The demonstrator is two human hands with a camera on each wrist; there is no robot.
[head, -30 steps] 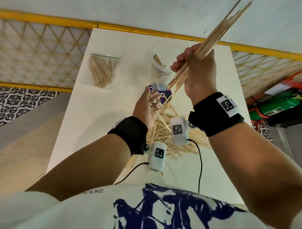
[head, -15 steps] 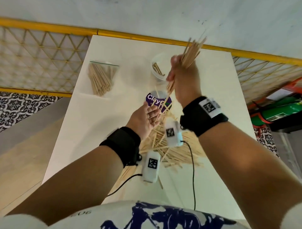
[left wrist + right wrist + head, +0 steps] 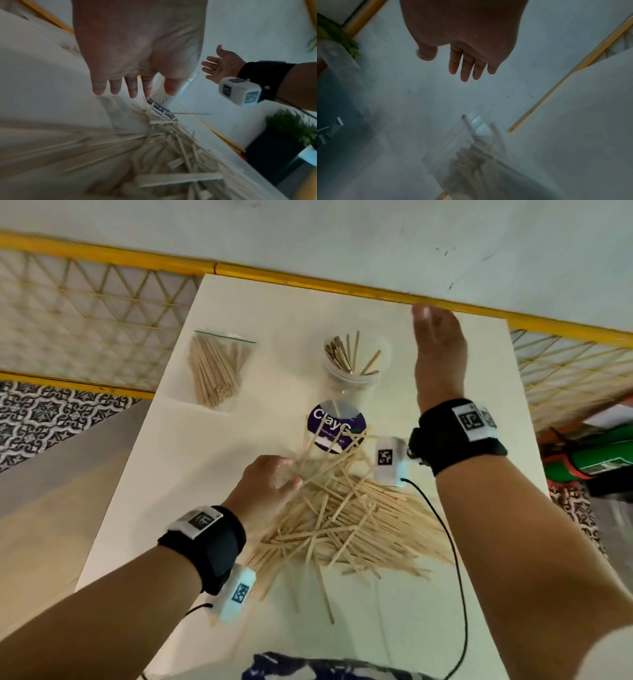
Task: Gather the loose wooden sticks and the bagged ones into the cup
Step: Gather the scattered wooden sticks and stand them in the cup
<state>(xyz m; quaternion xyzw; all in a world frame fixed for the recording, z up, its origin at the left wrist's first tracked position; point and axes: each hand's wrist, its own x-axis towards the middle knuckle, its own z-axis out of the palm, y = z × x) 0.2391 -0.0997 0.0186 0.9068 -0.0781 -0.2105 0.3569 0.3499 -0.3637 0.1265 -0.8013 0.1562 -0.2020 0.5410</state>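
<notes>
White rectangular table (image 3: 445, 594) sat against a yellow-railed wall. A loose pile of flat wooden sticks (image 3: 346, 525) sprawled mid-table. Left hand (image 3: 263, 491) lay at the pile's edge, fingers relaxed, probably holding nothing; blurred. Right hand (image 3: 440, 347) hovered empty, fingers straight, beside the clear plastic cup (image 3: 356, 368), which held several sticks. Zip bag of sticks (image 3: 219, 371) lay left of the cup, apart.
</notes>
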